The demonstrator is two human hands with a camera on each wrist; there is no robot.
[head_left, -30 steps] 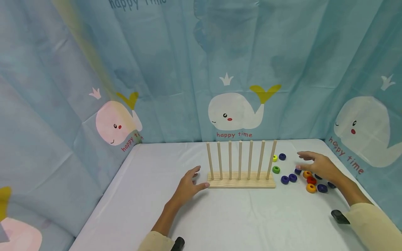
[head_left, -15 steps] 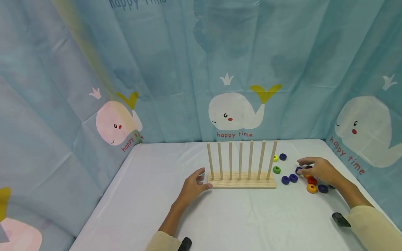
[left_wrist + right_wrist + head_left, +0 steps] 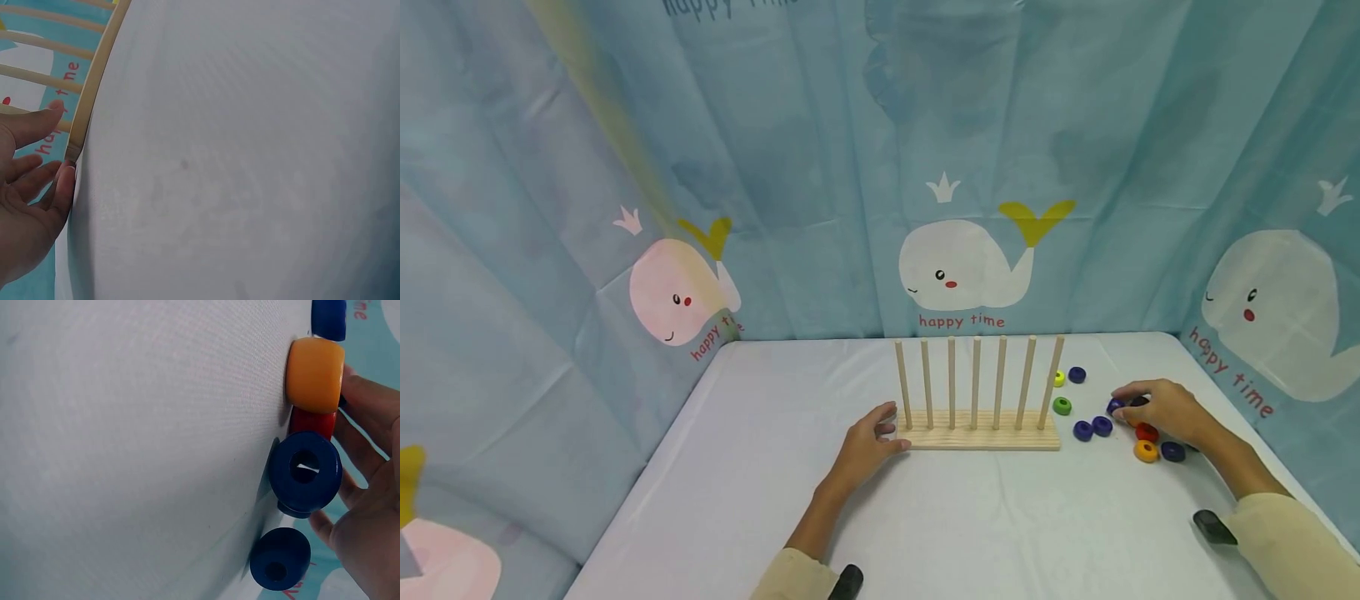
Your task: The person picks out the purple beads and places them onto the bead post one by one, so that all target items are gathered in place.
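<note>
At the left end of a wooden peg stand [image 3: 977, 435] is my left hand [image 3: 863, 443]. In the left wrist view, its loosely bent fingers [image 3: 62, 194] touch the end of the base, and the thumb lies in front of an upright peg. To the right of the stand, my right hand [image 3: 1168, 408] reaches into a group of round wooden beads. Its thumb and forefinger pinch a blue bead [image 3: 1115, 407]. Below that hand are a red bead [image 3: 1147, 432], an orange bead [image 3: 1146, 451] and a navy bead [image 3: 306, 472]. Thumb and palm partly hide the beads behind them.
Two more blue beads [image 3: 1092, 428], a green bead [image 3: 1062, 406], a yellow bead [image 3: 1059, 378] and another blue bead [image 3: 1077, 375] lie near the stand's right end. A whale-print curtain [image 3: 820, 208] surrounds the white-covered table [image 3: 760, 433].
My left hand has moved right, up to the end of the stand. The right hand has lowered slightly, its thumb and forefinger coming in around the blue bead.
</note>
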